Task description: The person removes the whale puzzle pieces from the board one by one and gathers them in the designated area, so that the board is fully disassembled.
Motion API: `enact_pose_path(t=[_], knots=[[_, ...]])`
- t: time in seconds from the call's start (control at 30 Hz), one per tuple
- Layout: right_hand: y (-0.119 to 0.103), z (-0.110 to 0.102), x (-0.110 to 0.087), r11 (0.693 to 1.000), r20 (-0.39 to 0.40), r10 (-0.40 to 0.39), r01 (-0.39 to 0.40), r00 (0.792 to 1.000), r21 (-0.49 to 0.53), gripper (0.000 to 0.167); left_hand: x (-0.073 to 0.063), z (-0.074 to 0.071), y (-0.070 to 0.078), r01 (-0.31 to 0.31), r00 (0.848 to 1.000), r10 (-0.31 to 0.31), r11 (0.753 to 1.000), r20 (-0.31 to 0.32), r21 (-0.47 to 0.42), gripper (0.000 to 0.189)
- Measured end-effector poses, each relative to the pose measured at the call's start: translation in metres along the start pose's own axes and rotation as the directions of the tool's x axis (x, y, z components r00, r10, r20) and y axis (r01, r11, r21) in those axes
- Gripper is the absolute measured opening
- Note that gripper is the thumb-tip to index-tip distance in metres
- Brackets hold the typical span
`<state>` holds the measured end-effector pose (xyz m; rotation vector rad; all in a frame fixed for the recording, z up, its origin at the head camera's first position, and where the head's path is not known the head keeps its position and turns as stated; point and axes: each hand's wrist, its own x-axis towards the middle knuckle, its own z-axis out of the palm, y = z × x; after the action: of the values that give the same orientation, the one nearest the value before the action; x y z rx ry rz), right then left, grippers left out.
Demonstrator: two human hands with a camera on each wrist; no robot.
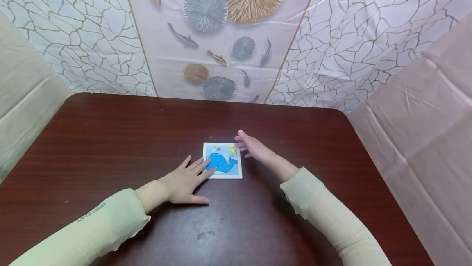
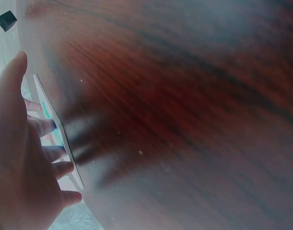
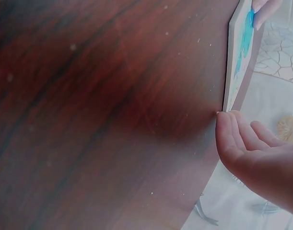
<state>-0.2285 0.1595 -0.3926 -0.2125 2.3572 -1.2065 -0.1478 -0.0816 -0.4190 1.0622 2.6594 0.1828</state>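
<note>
A square picture puzzle (image 1: pixel 223 171) with a blue whale, a yellow sun and a white border lies flat on the brown table. My left hand (image 1: pixel 186 182) is spread out, its fingertips resting over the puzzle's left side and the thumb lying apart on the near side. At the far right corner of the puzzle is my right hand (image 1: pixel 256 148), turned on its side with fingers extended. In the right wrist view, the fingertips of the right hand (image 3: pixel 251 143) touch or nearly touch the puzzle's edge (image 3: pixel 231 62).
The dark brown wooden table (image 1: pixel 129 135) extends all around the puzzle. Behind it hangs a patterned curtain (image 1: pixel 221 53) with fish and round leaf shapes. Plain pale cloth (image 1: pixel 416 114) closes off the right side, and similar cloth (image 1: pixel 26 81) the left.
</note>
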Motion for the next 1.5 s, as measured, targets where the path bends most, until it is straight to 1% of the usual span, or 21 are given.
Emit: enact_pose_path(t=[0.37, 0.5, 0.6, 0.67, 0.73, 0.8, 0.87, 0.97, 1.13, 1.23, 1.33, 1.5], knots=[[-0.001, -0.001, 0.002, 1.000, -0.007, 0.020, -0.020, 1.000, -0.020, 0.068, 0.002, -0.001, 0.000, 0.004, 1.000, -0.004, 1.000, 0.007, 0.015, 0.083], [0.000, -0.002, 0.004, 1.000, -0.012, 0.023, -0.023, 1.000, -0.004, 0.067, 0.006, -0.004, 0.001, -0.021, 0.999, 0.022, 0.999, -0.024, 0.026, 0.083], [0.001, -0.003, 0.006, 1.000, -0.028, 0.029, -0.029, 0.999, 0.012, 0.066, 0.013, -0.007, 0.005, -0.045, 0.998, 0.046, 0.998, -0.031, 0.034, 0.083], [0.001, -0.002, 0.006, 0.999, -0.043, 0.036, -0.035, 0.998, 0.022, 0.066, 0.019, -0.010, 0.009, -0.048, 0.999, 0.048, 0.998, -0.010, 0.043, 0.083], [0.000, -0.002, 0.006, 0.999, -0.056, 0.040, -0.038, 0.998, 0.026, 0.065, 0.025, -0.012, 0.013, -0.043, 0.999, 0.042, 0.998, 0.024, 0.044, 0.084], [-0.001, -0.001, 0.006, 0.999, -0.065, 0.043, -0.042, 0.997, 0.022, 0.065, 0.029, -0.013, 0.017, -0.028, 0.998, 0.026, 0.999, 0.061, 0.037, 0.086], [-0.002, 0.000, 0.006, 0.999, -0.068, 0.043, -0.042, 0.997, 0.007, 0.065, 0.032, -0.015, 0.019, -0.014, 0.996, 0.011, 0.999, 0.089, 0.031, 0.087], [-0.004, 0.000, 0.006, 0.999, -0.073, 0.039, -0.042, 0.997, -0.033, 0.065, 0.034, -0.016, 0.021, 0.002, 0.993, -0.004, 1.000, 0.116, 0.023, 0.089], [-0.006, 0.000, 0.008, 0.994, -0.080, 0.033, -0.041, 0.996, -0.101, 0.064, 0.034, -0.018, 0.020, -0.004, 0.993, 0.001, 1.000, 0.119, 0.023, 0.090], [-0.007, -0.001, 0.010, 0.992, -0.072, 0.031, -0.039, 0.997, -0.123, 0.065, 0.034, -0.018, 0.020, -0.004, 0.993, 0.001, 1.000, 0.118, 0.021, 0.091], [-0.007, -0.001, 0.012, 0.993, -0.058, 0.027, -0.033, 0.998, -0.115, 0.065, 0.034, -0.017, 0.019, -0.001, 0.993, -0.001, 1.000, 0.117, 0.021, 0.091], [-0.006, -0.002, 0.015, 0.997, -0.048, 0.040, -0.043, 0.998, -0.064, 0.065, 0.035, -0.016, 0.019, -0.007, 0.993, 0.004, 1.000, 0.116, 0.028, 0.091]])
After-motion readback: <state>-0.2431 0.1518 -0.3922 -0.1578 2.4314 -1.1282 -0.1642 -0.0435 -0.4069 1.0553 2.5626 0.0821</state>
